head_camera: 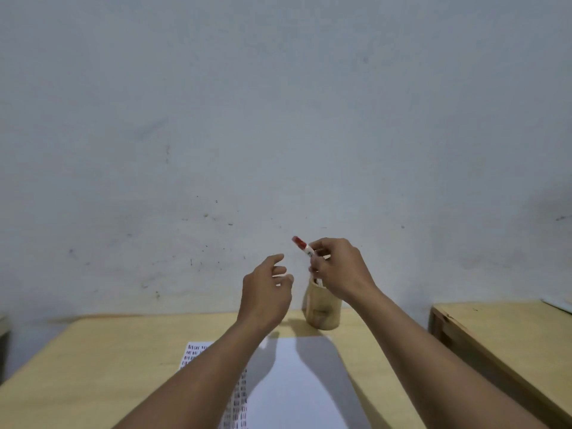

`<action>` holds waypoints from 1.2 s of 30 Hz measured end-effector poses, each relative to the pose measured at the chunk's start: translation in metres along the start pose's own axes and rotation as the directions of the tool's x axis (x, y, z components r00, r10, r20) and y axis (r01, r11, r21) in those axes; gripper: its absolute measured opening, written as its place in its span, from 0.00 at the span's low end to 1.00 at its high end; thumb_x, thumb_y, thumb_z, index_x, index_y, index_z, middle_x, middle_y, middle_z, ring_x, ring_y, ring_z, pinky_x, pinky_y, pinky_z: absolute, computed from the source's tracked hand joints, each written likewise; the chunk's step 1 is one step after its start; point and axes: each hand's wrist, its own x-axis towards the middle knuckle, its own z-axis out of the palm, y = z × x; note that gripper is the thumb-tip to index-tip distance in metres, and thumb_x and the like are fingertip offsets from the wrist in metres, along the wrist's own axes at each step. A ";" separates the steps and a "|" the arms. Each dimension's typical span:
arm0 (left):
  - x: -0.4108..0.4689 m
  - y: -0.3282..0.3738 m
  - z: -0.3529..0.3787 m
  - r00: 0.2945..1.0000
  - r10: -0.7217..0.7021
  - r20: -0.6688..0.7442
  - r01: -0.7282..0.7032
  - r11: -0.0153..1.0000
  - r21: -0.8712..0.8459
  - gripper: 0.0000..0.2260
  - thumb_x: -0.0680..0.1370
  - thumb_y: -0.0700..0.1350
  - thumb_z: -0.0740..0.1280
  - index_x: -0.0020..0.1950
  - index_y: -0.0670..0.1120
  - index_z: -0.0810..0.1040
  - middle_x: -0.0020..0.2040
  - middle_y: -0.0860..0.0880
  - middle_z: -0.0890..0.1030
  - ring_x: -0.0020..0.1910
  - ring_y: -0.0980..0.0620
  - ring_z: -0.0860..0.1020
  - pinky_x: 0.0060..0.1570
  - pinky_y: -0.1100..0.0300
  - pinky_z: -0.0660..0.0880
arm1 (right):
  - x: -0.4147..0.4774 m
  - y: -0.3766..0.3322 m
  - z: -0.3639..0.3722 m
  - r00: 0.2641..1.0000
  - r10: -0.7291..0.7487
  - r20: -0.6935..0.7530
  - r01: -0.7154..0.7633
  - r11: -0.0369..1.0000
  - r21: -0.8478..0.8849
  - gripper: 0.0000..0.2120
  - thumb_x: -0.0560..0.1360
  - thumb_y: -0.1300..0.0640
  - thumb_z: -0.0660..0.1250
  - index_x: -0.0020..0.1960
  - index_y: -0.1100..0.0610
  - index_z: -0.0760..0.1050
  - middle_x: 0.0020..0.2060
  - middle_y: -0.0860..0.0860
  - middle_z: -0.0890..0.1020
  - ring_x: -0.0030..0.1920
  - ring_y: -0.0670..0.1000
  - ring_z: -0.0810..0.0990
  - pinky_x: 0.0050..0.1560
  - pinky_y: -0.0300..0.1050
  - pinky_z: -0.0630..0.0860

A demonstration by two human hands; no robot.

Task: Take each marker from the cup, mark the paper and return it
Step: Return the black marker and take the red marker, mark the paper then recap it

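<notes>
Right hand [337,269] pinches a red-capped marker [305,246] above the wooden cup [323,308]; left hand [266,292] hangs beside it, fingers loosely spread, over the paper [297,382].

place: plain bare room set up as a desk | evidence: pale wooden worktop [108,360] against a scuffed, unpainted-looking grey wall [278,119] | on worktop: paper [297,385], wooden cup [323,308] behind it | second wooden surface [495,329] right of the worktop
</notes>
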 end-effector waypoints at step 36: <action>-0.045 -0.057 -0.115 0.960 -0.262 0.101 0.280 0.924 -0.259 0.11 0.81 0.47 0.67 0.51 0.41 0.85 0.43 0.43 0.86 0.43 0.50 0.86 0.45 0.54 0.84 | -0.104 -0.043 0.118 0.891 0.323 0.317 -0.417 0.311 0.854 0.05 0.81 0.59 0.68 0.49 0.62 0.78 0.34 0.52 0.78 0.34 0.47 0.78 0.35 0.37 0.81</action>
